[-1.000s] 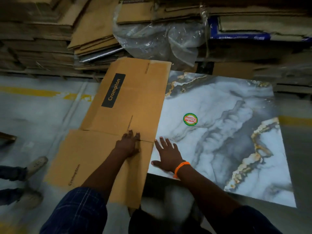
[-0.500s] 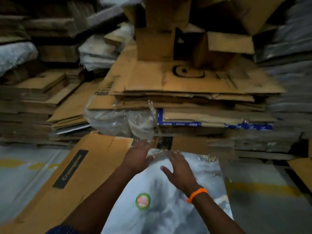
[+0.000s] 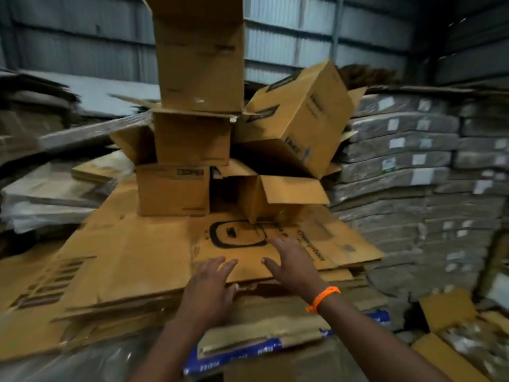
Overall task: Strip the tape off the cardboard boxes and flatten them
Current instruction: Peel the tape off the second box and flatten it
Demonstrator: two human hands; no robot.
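Note:
A heap of brown cardboard boxes stands ahead on a stack of flattened cardboard. A tall box tops a middle box and a lower box. A tilted box leans at the right, above an open box with its flaps out. My left hand is raised over the near edge of the flat stack, fingers spread, holding nothing. My right hand, with an orange wristband, hovers over the printed top sheet, also empty and spread. The view is blurred by motion.
Grey wrapped bundles are stacked high at the right. More flattened cardboard and plastic sheeting lie at the left. Loose cardboard pieces lie low at the right. A corrugated metal wall stands behind.
My view has swung up from the flattened box and marble sheet on the floor to the box heap. Both hands have lifted off the floor and reached forward over the stack.

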